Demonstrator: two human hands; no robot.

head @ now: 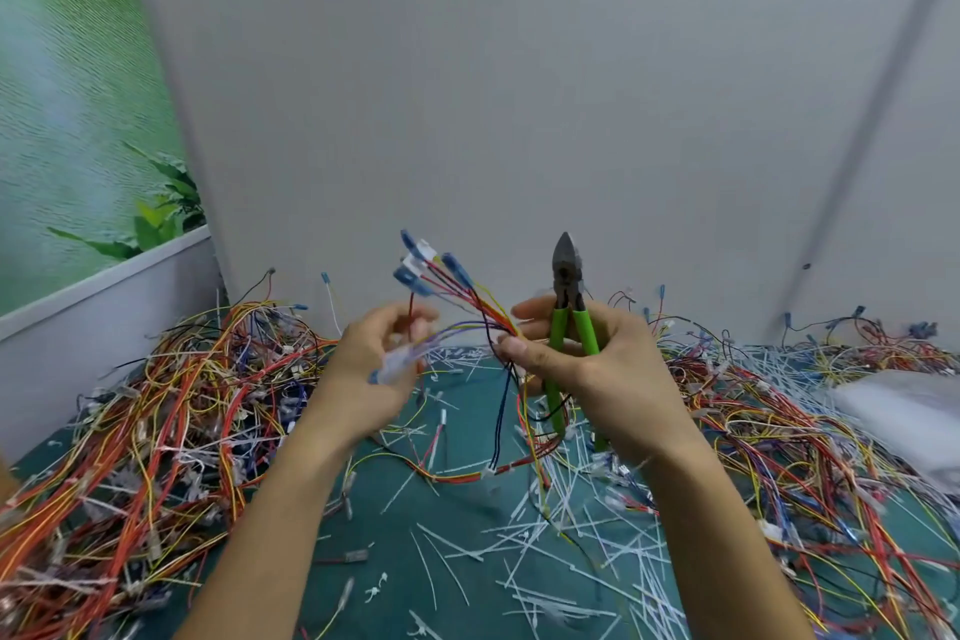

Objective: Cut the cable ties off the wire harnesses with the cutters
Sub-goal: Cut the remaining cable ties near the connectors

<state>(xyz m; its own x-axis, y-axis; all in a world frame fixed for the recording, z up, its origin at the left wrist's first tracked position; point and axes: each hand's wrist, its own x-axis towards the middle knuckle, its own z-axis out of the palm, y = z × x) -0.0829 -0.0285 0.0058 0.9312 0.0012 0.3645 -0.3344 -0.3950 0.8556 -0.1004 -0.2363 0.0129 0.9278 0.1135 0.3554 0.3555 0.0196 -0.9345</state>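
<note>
Gripping cutters (pixel 567 307) upright in right hand (pixel 587 364), pinching wire harness (pixel 467 296) beside them; clutching harness's blurred end in curled left hand (pixel 363 369).

A pale grey wall (pixel 519 94) fills the background, crossed at the right by a slanting grey strip (pixel 878 120). At left, a green leafy picture (pixel 67 94) stands above a white ledge (pixel 104 286). A teal mat (pixel 452 507) covers the work surface, and a white sheet (pixel 904 411) lies at the right edge.

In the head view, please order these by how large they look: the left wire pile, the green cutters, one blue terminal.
1. left wire pile
2. green cutters
3. blue terminal
The cutters are nearer the camera, but the gaps are plain.
</note>
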